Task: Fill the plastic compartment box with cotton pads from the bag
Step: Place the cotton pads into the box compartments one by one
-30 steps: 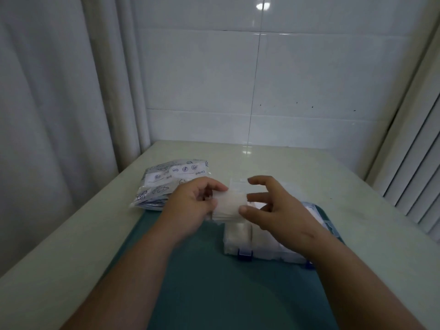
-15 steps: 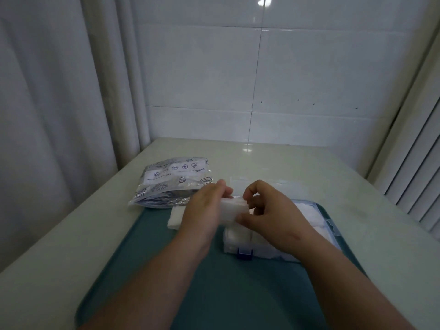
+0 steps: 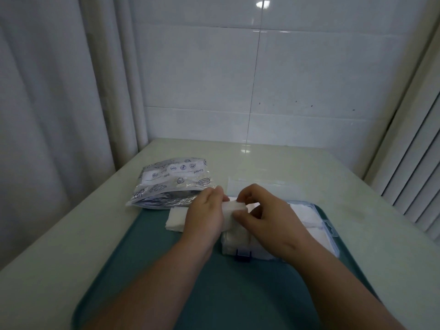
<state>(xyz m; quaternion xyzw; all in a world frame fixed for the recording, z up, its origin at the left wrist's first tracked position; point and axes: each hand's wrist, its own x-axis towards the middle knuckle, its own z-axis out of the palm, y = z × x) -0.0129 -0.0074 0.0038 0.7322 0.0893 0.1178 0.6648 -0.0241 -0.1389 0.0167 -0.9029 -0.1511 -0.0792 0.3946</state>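
one: both hands are on one small stack of cotton pads [image 3: 232,209]. your left hand [image 3: 204,211] curls round its left end, and your right hand [image 3: 270,216] pinches the right end between thumb and fingertips. the stack sits just above the near left corner of the plastic compartment box [image 3: 259,253].
two: so what can go wrong?
one: the pads are thin, soft, fluffy squares, and only your squeeze binds them. ease either grip and i'd expect the stack to fan out or shed pads onto the tray [image 3: 214,294].
two: and the box?
one: it's clear, hard, thin-walled plastic with a blue latch [image 3: 242,254] in front, and its lid [image 3: 262,186] is laid back on the surface [image 3: 309,163]. the cells that show look white with pads already. a soft edge could fold over a divider instead of dropping in, and a light box on a smooth tray may slide if you press hard.
two: anything else?
one: a loose stack [image 3: 176,219] lies on the tray just beside your left hand, where your wrist could knock it askew. the bag [image 3: 171,186], crinkly printed film, lies behind it at the tray's far left corner.
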